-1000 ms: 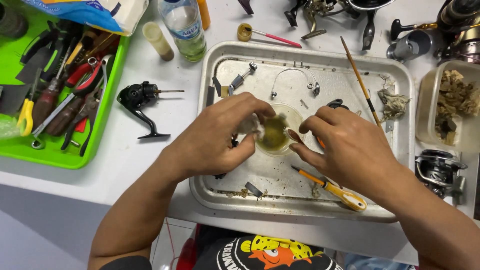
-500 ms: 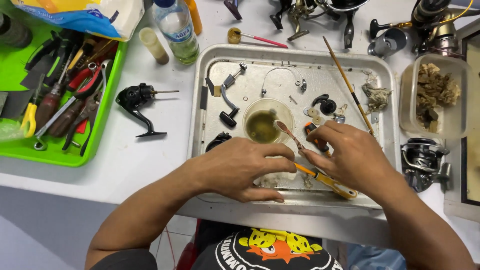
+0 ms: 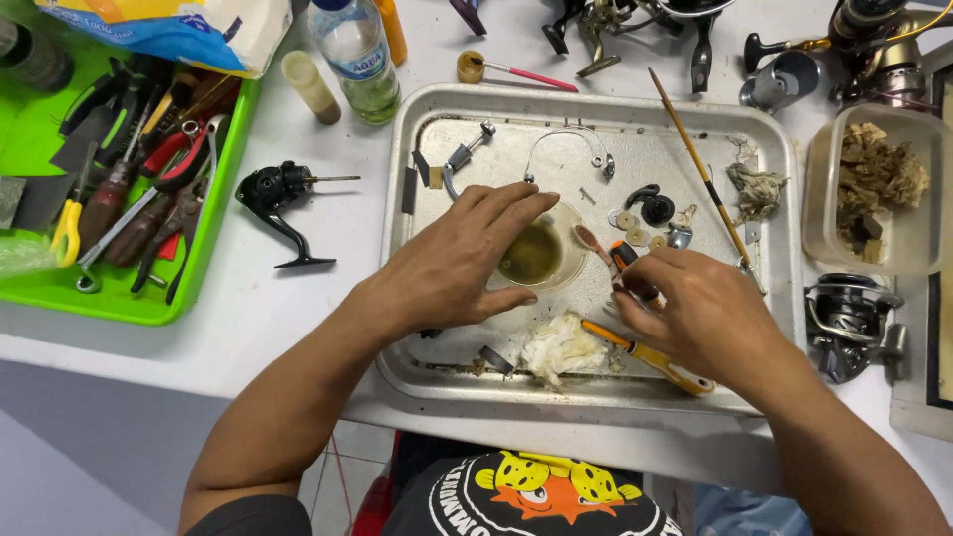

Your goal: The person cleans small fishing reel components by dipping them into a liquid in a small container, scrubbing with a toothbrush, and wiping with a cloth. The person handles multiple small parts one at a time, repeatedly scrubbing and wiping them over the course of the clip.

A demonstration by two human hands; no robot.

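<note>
metal tray (image 3: 784,159): crumpled rag (image 3: 561,347) at near edge; right hand (image 3: 700,313) fingers curled, pinching an orange-black tool (image 3: 627,266); left hand (image 3: 462,263) spread, cupping clear bowl (image 3: 541,256) of murky liquid at tray centre; beyond, plastic bottle (image 3: 357,55).

Your left hand (image 3: 459,260) covers the near-left side of the small clear cup (image 3: 541,256), so you cannot tell how much of its wall your fingers touch. Your right hand (image 3: 707,316) hides the lower end of the tool with the orange and black handle (image 3: 627,266), and whether your fingers close on it is unclear. The yellow-handled tool (image 3: 650,355) runs under that same hand. The small washers (image 3: 627,222) in the metal tray (image 3: 596,99) are too tiny to identify. The picture's edges cut off the fishing reels (image 3: 635,25) at the top and the green tray (image 3: 129,303) at the left.
</note>
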